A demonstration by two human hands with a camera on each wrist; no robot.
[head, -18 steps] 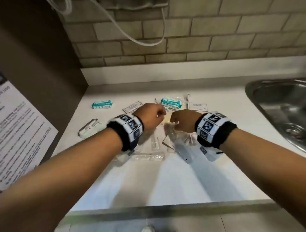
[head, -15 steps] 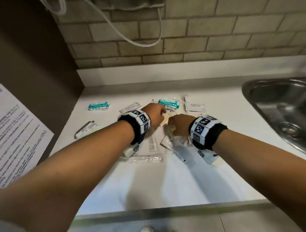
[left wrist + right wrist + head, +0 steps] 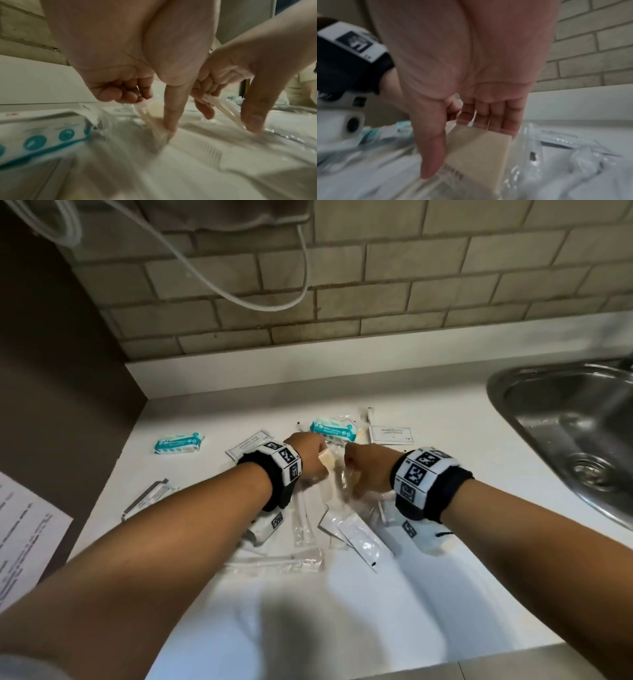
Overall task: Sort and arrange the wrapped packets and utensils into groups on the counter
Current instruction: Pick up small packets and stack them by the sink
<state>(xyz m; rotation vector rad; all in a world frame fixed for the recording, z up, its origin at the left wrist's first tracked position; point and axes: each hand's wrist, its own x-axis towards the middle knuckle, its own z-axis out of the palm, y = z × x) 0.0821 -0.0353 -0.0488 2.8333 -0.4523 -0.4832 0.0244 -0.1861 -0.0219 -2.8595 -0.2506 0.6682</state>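
Note:
My left hand (image 3: 310, 455) and right hand (image 3: 363, 465) meet over a heap of clear-wrapped packets (image 3: 359, 542) in the middle of the white counter (image 3: 342, 611). In the left wrist view my left hand (image 3: 152, 113) has curled fingers, and its thumb pins a beige piece in clear wrap (image 3: 155, 108) against them. My right hand (image 3: 464, 150) pinches a flat beige packet (image 3: 481, 159) between thumb and fingers. Whether both hands hold one packet is unclear. Two teal wipe packs (image 3: 178, 442) (image 3: 334, 429) and two white sachets (image 3: 249, 446) (image 3: 390, 433) lie farther back.
A steel sink (image 3: 561, 419) is sunk into the counter at the right. A long clear-wrapped item (image 3: 274, 565) lies near the front and a silver-edged packet (image 3: 147, 498) at the left. A brown wall with a printed sheet (image 3: 27, 542) bounds the left; a hose (image 3: 239, 289) hangs on the brick wall.
Both hands have moved a little farther back and down into the heap, staying close together. The packets lying around them have not shifted.

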